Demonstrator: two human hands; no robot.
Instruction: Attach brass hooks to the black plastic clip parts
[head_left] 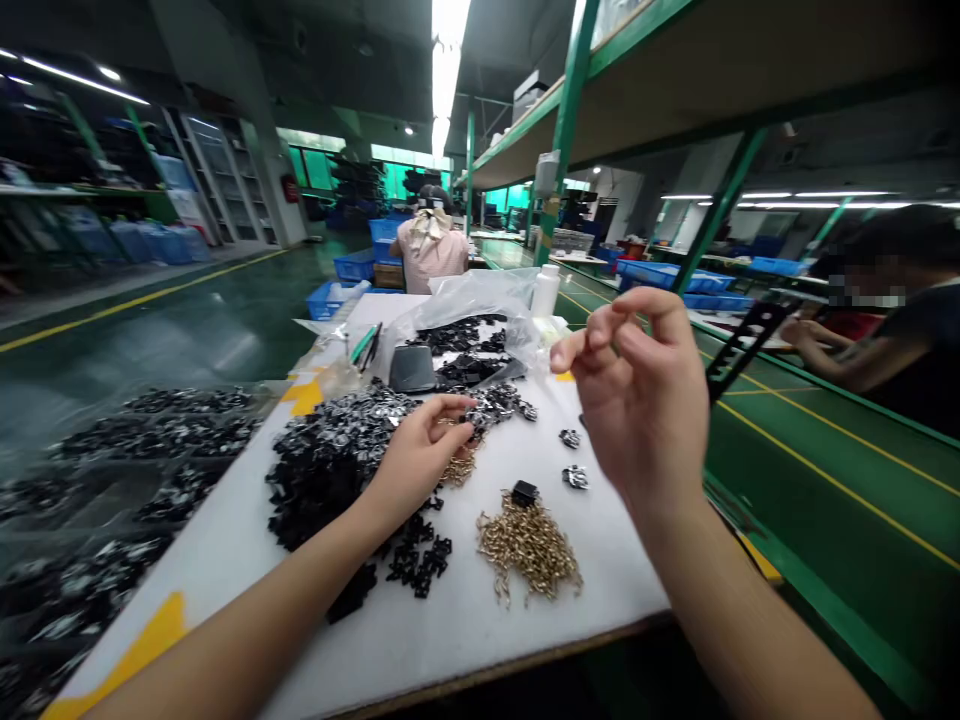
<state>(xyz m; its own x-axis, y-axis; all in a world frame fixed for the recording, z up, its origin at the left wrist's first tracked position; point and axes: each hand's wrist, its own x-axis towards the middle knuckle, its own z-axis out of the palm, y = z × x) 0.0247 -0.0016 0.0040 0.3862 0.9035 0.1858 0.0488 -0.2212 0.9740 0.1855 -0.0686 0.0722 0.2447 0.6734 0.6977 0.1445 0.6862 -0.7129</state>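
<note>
My hands are apart. My left hand (424, 455) reaches to 11 o'clock, its fingers curled over the edge of a heap of small black-and-silver parts (337, 450), though I cannot tell if they grip any. My right hand (641, 400) is raised at 1 o'clock, fingertips pinched together; it is too blurred to tell whether they hold anything. A loose pile of gold-coloured metal pieces (529, 548) lies at 12 o'clock, apart from the black heap, apparently so the two kinds stay unmixed and within easy reach. A black plastic piece (524, 492) sits on top of it. Farther out at 12 o'clock, a clear plastic bag (469, 305) holds more black parts, its open mouth facing the white work table (600, 590).
</note>
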